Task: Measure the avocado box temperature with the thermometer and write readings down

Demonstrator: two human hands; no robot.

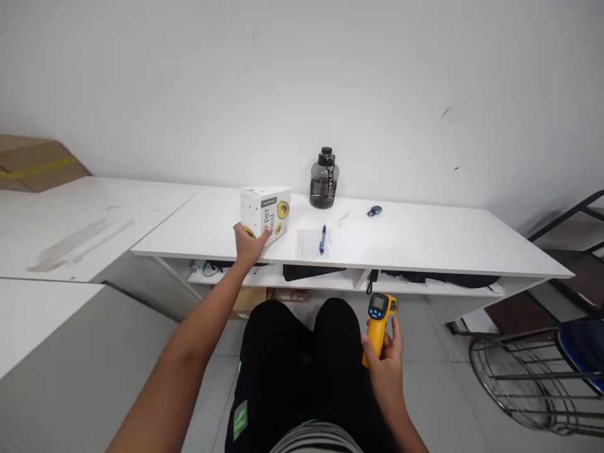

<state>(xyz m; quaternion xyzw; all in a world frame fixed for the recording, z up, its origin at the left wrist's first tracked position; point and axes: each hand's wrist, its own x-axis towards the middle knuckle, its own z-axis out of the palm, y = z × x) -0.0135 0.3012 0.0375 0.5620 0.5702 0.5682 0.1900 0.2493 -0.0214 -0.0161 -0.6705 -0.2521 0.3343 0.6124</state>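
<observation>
The left hand point(251, 242) is closed around the lower part of a white carton point(265, 211), which has avocado pictures and dark lettering printed on it. The thumb lies on the printed face. This carton stands at the front part of the white desk point(438, 236), but the hand covers its lower corner, so I cannot tell if the bottom rests fully on the surface.

The right hand point(387, 365) is gripping the handle of a yellow infrared thermometer point(377, 326). The fingers are wrapped around it, and its small screen and blue buttons face up. This hand is lower than the desk edge, beside the person's right knee, well apart from the left hand.

Just to the right of the left hand, a sheet of paper point(306, 244) with printed lines lies on the desk, and a blue pen point(323, 240) lies on it. Farther ahead of the left hand and to its right, a dark translucent water jug point(324, 182) stands upright near the wall. Ahead of the right hand, beyond the desk edge, lies a small dark object point(374, 211), too small to identify. To the right of the right hand is a metal-framed stool point(582, 352) with blue seat.
</observation>
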